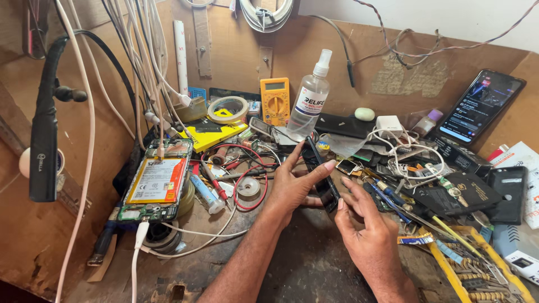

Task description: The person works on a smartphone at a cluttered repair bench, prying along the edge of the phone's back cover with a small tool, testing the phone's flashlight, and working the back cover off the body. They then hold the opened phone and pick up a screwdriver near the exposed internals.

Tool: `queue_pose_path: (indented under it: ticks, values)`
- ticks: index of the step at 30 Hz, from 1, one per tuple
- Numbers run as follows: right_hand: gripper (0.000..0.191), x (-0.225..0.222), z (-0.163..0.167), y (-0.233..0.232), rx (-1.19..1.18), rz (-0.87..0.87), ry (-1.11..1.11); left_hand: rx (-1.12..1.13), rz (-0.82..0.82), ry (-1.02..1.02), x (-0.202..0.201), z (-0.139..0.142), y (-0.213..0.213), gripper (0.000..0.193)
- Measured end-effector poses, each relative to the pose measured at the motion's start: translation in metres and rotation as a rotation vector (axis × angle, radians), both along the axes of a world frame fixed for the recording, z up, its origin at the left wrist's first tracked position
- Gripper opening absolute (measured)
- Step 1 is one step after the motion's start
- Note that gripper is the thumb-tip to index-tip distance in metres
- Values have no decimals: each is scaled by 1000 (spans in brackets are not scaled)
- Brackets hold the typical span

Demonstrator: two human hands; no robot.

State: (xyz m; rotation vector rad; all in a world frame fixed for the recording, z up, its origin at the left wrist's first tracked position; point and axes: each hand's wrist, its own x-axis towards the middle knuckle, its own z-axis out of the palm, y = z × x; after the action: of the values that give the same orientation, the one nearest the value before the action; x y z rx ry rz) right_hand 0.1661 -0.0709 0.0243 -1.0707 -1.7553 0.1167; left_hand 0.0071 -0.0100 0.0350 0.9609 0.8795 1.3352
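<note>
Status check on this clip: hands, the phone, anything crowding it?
Left hand grips the dark phone, held on edge. Right hand open, fingers at its lower end. Spray bottle and loose tools crowd close behind.

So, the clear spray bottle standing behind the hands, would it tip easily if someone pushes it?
Probably yes: the spray bottle is tall and narrow, and it already leans. Its clear body looks mostly empty, so it is likely light. It stands among the loose clutter on the workbench, so its footing may be uneven.
</note>
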Motion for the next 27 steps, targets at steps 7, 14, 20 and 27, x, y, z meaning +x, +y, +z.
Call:
queue_pose_path:
  ticks: [7,14,20,27]
  values:
    - [48,1,-3,2,-38,39,46,8,0,-9,0,1,1,97]
    - [59,-6,-6,5,-19,-33,-20,0,19,-3,0,-3,6,96]
    - [65,-13,-6,7,38,-22,-61,-26,30,-10,0,-5,6,98]
    - [66,-12,-6,8,67,-39,-43,12,-110,19,-8,-9,4,118]
